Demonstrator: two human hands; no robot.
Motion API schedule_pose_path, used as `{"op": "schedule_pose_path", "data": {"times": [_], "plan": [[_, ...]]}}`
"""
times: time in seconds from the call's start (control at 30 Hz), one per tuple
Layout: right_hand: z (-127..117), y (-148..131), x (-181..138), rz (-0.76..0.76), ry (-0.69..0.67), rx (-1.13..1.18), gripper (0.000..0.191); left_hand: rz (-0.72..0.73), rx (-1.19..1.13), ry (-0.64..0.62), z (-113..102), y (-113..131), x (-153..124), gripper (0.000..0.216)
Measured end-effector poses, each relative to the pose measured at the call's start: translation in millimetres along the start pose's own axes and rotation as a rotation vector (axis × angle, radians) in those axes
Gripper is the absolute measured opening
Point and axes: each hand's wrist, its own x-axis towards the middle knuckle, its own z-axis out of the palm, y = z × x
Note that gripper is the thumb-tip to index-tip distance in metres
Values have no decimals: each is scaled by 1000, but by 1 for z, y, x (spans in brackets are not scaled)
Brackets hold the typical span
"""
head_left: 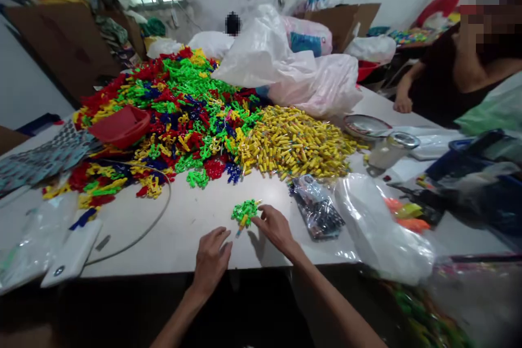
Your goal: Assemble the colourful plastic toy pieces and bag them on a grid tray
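Note:
A small cluster of bright green plastic figures [243, 210] lies on the white table in front of me, with a yellow tube-like piece [243, 222] at its lower side. My right hand [275, 227] is at the right edge of this cluster, thumb and index finger apart, the fingertips touching or almost touching it. Closer to the table's front edge, my left hand [212, 254] is open with loosely bent fingers, left of the yellow piece and apart from it. Nothing shows in its grasp.
Behind lie a heap of coloured plastic figures [179, 103] with a red scoop [122, 126], and a pile of yellow tubes [297, 144]. Packaged cards [318, 207], plastic bags [379, 234] and a jar [392, 149] stand right. A thin hoop [157, 220] lies left. A person [444, 70] sits at right.

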Motion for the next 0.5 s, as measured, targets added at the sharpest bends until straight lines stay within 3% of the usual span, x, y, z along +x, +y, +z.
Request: {"op": "schedule_pose_path", "data": {"times": [0.1,0.17,0.3,0.37,0.5], "plan": [[23,-14,19,86,2,-177,41,-118,-83,-92,18,9,27,27],[33,-15,19,61,6,-197,48,-191,-149,-143,26,15,40,32],[41,-2,7,-1,86,-141,55,-347,-367,-223,33,17,44,36],[41,2,4,7,128,-135,49,-305,-375,-187,35,15,41,34],[43,-1,13,-23,122,-192,19,-54,-112,-28,45,11,51,41]]}}
